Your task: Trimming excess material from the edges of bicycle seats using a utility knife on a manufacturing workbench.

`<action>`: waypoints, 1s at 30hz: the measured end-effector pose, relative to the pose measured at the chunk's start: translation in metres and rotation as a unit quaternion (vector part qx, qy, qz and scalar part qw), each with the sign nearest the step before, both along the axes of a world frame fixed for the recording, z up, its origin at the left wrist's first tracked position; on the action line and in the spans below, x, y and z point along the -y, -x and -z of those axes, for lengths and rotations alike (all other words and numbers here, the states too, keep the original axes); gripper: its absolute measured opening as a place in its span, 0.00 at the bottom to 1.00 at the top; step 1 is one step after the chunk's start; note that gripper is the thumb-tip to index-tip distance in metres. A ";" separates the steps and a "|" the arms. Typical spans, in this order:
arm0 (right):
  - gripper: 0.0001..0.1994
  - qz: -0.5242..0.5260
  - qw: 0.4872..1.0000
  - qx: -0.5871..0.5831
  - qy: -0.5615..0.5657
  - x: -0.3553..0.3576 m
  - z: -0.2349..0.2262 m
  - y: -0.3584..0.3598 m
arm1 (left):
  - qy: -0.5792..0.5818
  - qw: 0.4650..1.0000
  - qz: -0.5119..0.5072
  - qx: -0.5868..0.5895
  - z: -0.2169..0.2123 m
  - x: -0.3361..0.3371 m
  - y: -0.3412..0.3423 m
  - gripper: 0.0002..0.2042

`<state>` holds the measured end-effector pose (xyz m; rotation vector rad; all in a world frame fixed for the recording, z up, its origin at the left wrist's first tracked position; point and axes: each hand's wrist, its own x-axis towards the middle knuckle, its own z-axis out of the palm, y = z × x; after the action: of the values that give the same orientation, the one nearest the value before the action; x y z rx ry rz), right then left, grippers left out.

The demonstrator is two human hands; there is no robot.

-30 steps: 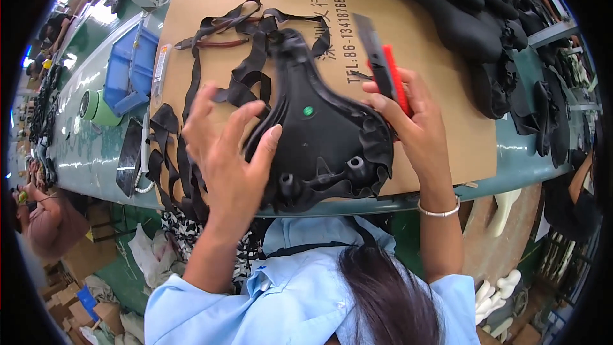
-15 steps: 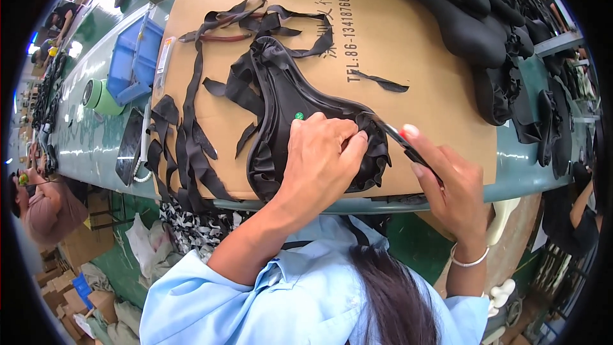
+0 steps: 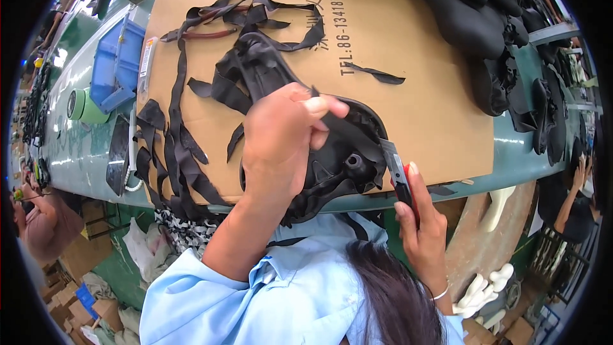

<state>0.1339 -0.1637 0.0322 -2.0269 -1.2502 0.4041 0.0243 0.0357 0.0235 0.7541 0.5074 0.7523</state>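
Note:
A black saddle-shaped piece (image 3: 352, 182) lies hollow side up by the table's near edge, loose black material ruffled along its rim. My left hand (image 3: 278, 137) is over its middle and hides part of it. Between the thumb and fingers it pinches a strip of black material (image 3: 351, 131), which stretches across to the piece's right rim. My right hand (image 3: 423, 227) is closed round a red and black utility knife (image 3: 398, 176). The knife's blade points up and away, right beside the right rim; whether it touches the material I cannot tell.
Brown cardboard (image 3: 440, 134) covers the tabletop. Cut black strips (image 3: 175, 134) lie at left, over red-handled pliers (image 3: 214, 34). Further left are a blue bin (image 3: 118, 64) and a green round container (image 3: 86, 107). Black padded pieces (image 3: 469, 32) are heaped at far right.
My left hand has lifted off the rim and moved up and left, drawing a black strip out. The right hand with the knife has come lower and left, its blade now upright.

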 end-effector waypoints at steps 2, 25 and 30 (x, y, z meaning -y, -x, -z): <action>0.26 0.027 0.999 -0.013 0.023 -0.003 -0.001 0.004 | 0.030 0.998 0.037 0.034 0.005 -0.001 0.007 0.07; 0.27 0.063 0.975 -0.206 0.055 -0.033 0.002 0.029 | -0.056 0.870 0.224 0.436 -0.032 -0.092 -0.058 0.17; 0.23 -0.053 0.994 0.022 0.091 -0.036 -0.014 -0.017 | -0.673 0.689 0.201 -0.178 -0.043 -0.082 -0.030 0.12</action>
<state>0.1505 -0.1280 0.0462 -2.1366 -1.3955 0.5450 0.0546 0.1174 0.0664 2.3578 0.0063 0.4505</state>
